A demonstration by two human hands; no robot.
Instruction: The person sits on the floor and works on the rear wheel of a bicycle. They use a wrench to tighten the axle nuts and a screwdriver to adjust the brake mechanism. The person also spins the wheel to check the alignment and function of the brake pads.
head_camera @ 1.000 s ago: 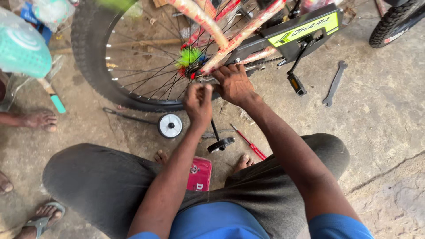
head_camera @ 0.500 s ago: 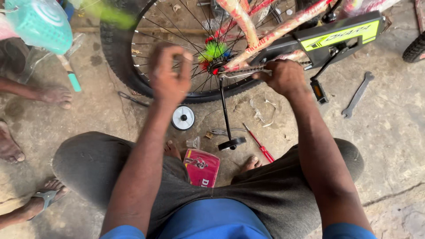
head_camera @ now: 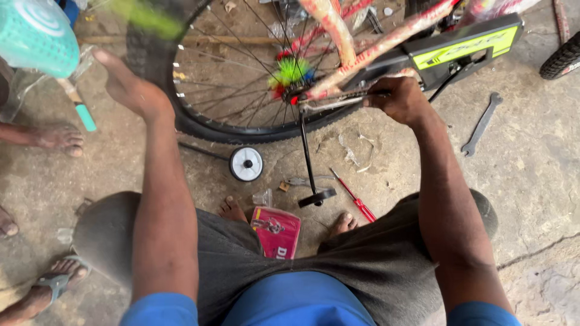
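right hand (head_camera: 400,98) on bicycle frame (head_camera: 386,43)

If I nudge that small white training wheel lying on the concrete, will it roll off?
The small white training wheel lies flat on its side, so it would probably slide rather than roll. A thin dark rod seems joined to it, likely making it pivot. It looks like light plastic.

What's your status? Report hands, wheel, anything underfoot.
Left hand open, resting on the tyre. Right hand gripping the frame stay beside the hub. Small training wheel, red screwdriver, spanner on the ground.
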